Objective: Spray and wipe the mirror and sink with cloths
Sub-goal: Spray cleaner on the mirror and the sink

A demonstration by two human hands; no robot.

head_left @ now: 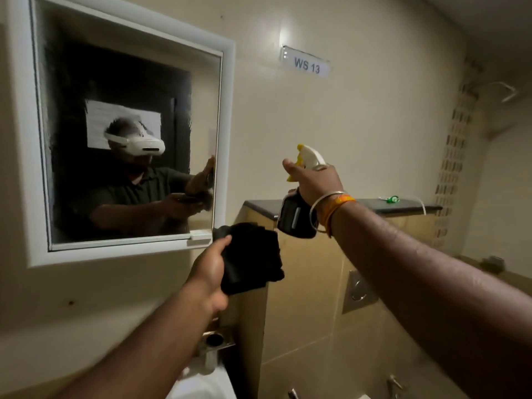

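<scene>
Fingers of the right hand (315, 182) gripped a white and yellow plastic spray bottle (305, 180); below-left of it, the left hand (211, 269) clutched a folded black cloth (250, 256).

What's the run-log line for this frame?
phase: aiming spray | right hand: grips spray bottle, nozzle toward mirror | left hand: holds black cloth | sink: untouched

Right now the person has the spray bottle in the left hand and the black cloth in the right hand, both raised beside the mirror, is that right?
Not quite: the hands are swapped. In the head view the right hand grips the spray bottle and the left hand holds the black cloth. Both are raised beside the mirror, as you said.
</scene>
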